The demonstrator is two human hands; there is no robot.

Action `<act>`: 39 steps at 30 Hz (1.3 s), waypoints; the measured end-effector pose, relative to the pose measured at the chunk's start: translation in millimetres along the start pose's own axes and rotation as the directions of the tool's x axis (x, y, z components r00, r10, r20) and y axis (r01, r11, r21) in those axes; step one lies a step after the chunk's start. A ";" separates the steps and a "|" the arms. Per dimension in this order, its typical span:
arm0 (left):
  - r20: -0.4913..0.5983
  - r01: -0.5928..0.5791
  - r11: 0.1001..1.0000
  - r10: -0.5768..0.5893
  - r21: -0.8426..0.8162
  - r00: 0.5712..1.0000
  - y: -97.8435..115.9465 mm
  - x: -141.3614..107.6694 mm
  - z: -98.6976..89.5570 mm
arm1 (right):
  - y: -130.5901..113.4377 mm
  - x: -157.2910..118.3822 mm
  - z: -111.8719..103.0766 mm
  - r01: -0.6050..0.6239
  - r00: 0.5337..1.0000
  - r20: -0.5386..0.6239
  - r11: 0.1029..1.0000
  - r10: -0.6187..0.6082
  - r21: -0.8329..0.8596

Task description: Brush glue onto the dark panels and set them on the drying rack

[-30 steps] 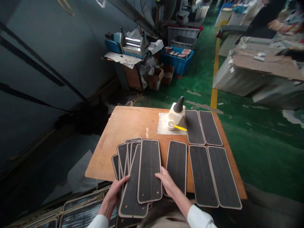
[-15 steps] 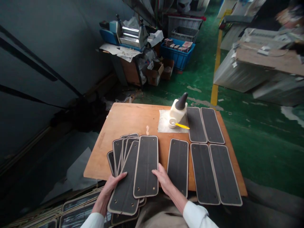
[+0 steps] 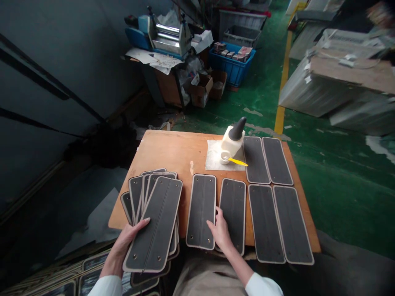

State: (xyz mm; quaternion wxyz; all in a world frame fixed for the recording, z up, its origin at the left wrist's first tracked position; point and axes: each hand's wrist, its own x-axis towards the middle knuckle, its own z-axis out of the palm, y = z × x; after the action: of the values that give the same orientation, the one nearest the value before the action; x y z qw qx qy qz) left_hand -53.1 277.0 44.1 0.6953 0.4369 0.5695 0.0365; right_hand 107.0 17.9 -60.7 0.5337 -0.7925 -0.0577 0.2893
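Note:
My left hand (image 3: 125,242) grips the near left edge of a fanned stack of dark grey panels (image 3: 154,222) with pale borders, its thumb on the top one. A single panel (image 3: 201,209) lies right of the stack; my right hand (image 3: 221,230) pinches its right edge, thumb on top. Just beyond that hand is another panel (image 3: 233,205). Farther right, four more panels lie in two pairs, such as the near one (image 3: 267,226). Small metal eyelets show at the corners of several panels.
On the wooden table (image 3: 166,152), a white bottle with a black cone top (image 3: 233,139) and a small cup with a yellow-handled tool (image 3: 237,162) stand on a pale sheet. More panels lie low at the left (image 3: 92,267). Beyond are a roller machine (image 3: 168,37) and blue crate (image 3: 231,65).
My right hand has moved right with the single panel, which is now apart from the stack. My left hand and the stack have shifted left.

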 end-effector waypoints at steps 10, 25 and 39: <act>0.069 -0.087 0.994 0.092 -0.071 0.993 -3.2 19.8 -9.4 | -69.0 12.6 76.4 0.157 0.944 0.307 0.983 -0.122 -0.092; 0.052 -0.041 0.996 0.045 -0.074 0.998 12.8 44.4 -34.6 | -78.6 53.3 134.3 -0.373 0.757 0.642 0.887 0.119 0.274; 0.014 -0.002 0.997 0.003 -0.078 1.000 22.3 54.8 -49.1 | -92.0 75.9 98.1 0.050 0.980 0.175 0.968 -0.096 0.247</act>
State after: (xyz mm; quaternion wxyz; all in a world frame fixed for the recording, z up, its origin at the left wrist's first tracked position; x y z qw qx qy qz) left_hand -64.5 348.5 18.4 0.7159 0.4104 0.5621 0.0563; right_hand 138.6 167.0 -35.6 0.6287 -0.6888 -0.1007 0.3466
